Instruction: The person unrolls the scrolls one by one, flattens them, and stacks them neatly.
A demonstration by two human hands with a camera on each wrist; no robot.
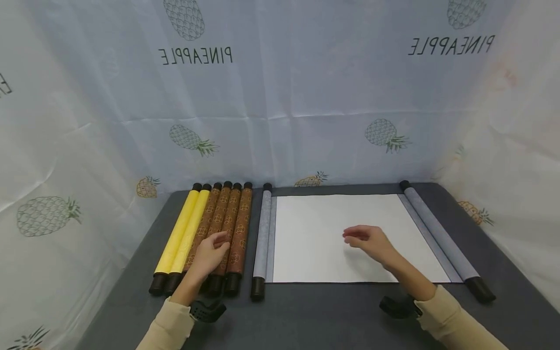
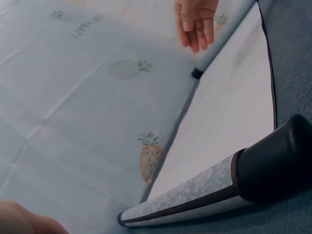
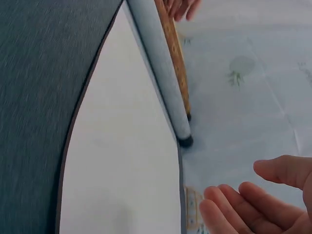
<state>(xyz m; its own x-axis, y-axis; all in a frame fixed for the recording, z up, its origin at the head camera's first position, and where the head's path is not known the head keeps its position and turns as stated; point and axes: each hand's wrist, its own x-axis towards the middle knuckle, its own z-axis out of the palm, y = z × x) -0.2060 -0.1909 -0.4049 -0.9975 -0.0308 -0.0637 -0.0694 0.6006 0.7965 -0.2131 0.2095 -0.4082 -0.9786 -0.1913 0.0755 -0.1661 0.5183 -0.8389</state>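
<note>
A partly unrolled scroll shows its blank white sheet [image 1: 332, 233] between a left grey roll [image 1: 263, 233] and a right grey roll [image 1: 439, 231], both with black end caps. Over the sheet hovers my right hand [image 1: 372, 241], fingers loosely bent and holding nothing; the right wrist view shows its fingers and thumb apart. My left hand [image 1: 212, 253] is above the brown patterned scrolls [image 1: 240, 228], fingers relaxed with nothing in them. Only part of that hand [image 2: 29, 219] enters the left wrist view, at the lower left corner.
Two yellow scrolls [image 1: 178, 233] lie left of several brown ones, side by side on the dark grey table [image 1: 306, 316]. A pale curtain [image 1: 280, 97] with pineapple prints hangs behind the table and along both sides.
</note>
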